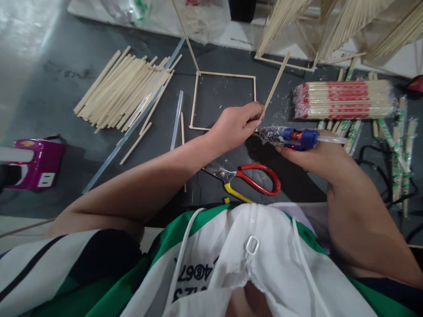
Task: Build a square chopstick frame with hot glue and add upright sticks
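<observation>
My left hand is closed in a pinch on the lower end of a single wooden stick that slants up to the right. My right hand grips a blue glue gun, its glue-crusted nozzle pointing left at the pinched end of the stick. A clear glue rod sticks out of the gun's back. Just beyond my left hand a square frame of sticks lies flat on the dark floor.
Red-and-yellow-handled scissors lie near my body. A loose pile of sticks and clear glue rods lie to the left. A wrapped bundle of chopsticks sits on the right. Stick structures stand at the back. A purple device is far left.
</observation>
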The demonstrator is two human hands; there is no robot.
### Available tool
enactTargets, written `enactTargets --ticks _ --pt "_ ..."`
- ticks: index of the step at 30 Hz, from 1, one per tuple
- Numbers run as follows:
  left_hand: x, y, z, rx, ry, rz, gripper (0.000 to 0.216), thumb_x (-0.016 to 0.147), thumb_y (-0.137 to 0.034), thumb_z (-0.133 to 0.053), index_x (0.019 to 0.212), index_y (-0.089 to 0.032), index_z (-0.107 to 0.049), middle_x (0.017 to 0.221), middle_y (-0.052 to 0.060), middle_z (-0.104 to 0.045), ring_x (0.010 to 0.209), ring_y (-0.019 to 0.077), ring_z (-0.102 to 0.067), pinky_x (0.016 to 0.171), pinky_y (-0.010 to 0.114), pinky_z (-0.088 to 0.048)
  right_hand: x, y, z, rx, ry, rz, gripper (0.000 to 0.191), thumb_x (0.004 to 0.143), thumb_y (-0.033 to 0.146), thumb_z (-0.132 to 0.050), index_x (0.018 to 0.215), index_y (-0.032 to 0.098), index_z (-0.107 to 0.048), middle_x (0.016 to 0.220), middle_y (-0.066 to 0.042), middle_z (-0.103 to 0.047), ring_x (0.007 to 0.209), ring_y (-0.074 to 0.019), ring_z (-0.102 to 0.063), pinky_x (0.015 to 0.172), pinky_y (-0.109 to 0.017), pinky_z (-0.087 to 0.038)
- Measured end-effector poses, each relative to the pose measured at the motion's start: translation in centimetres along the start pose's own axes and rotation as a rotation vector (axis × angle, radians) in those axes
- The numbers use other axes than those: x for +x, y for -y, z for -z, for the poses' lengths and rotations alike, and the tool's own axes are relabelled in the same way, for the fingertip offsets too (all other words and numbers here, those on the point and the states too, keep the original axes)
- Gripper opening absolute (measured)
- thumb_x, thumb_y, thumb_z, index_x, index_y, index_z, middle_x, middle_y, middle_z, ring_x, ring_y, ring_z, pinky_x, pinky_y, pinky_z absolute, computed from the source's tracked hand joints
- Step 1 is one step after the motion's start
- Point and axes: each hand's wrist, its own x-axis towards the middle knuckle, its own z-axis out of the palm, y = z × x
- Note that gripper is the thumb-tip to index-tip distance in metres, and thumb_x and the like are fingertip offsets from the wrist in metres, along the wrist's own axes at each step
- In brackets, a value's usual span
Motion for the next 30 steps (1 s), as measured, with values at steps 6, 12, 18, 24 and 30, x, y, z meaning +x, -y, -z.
enactTargets --ticks 6,12,18,24,30 --pt "0.0 0.1 0.0 -0.009 0.001 -0.010 0.015 0.089 -0.012 -0.051 0.090 -0.022 -0.062 0.097 0.002 -0.072 0.083 0.0167 -0.067 0.077 0.031 -0.048 0.0 -0.1 0.4 -0.048 -0.008 -0.068 0.026 0.069 0.044 -0.070 0.079 0.021 -0.072 0.074 -0.002 -0.071 0.066 -0.0219 -0.064 0.059 -0.032 -0.048" --pt "0.1 0.0 0.0 -0.024 0.001 -0.009 0.016 0.088 -0.010 -0.050 0.088 -0.021 -0.061 0.097 0.002 -0.072 0.083 0.0165 -0.068 0.077 0.031 -0.049 0.4 -0.1 0.8 -0.132 -0.031 -0.025 0.024 0.068 0.043 -0.071 0.078 0.022 -0.073 0.073 -0.002 -0.070 0.068 -0.0223 -0.064 0.055 -0.029 -0.043" --pt "0.1 -0.4 0.2 -0.037 0.012 0.032 0.017 0.087 -0.010 -0.051 0.087 -0.023 -0.062 0.097 0.002 -0.073 0.086 0.0182 -0.068 0.079 0.033 -0.050 0.4 -0.2 0.8 -0.062 0.011 -0.030 0.025 0.072 0.041 -0.074 0.085 0.020 -0.074 0.080 -0.002 -0.074 0.074 -0.0227 -0.066 0.062 -0.031 -0.048" --pt "0.1 -0.6 0.2 -0.042 0.008 0.034 0.016 0.088 -0.011 -0.051 0.087 -0.023 -0.062 0.095 0.002 -0.072 0.084 0.0176 -0.067 0.079 0.033 -0.050 0.2 0.0 0.9 -0.109 0.041 -0.016 0.025 0.072 0.042 -0.072 0.084 0.020 -0.073 0.082 -0.004 -0.075 0.072 -0.0238 -0.066 0.064 -0.034 -0.049" --pt "0.1 -0.8 0.4 -0.024 0.023 0.039 0.015 0.088 -0.011 -0.051 0.087 -0.021 -0.062 0.094 0.003 -0.071 0.083 0.0173 -0.066 0.079 0.031 -0.049 0.5 -0.8 1.0 -0.064 0.007 -0.026 0.025 0.072 0.041 -0.074 0.088 0.022 -0.074 0.083 -0.003 -0.075 0.075 -0.0243 -0.068 0.065 -0.034 -0.050"
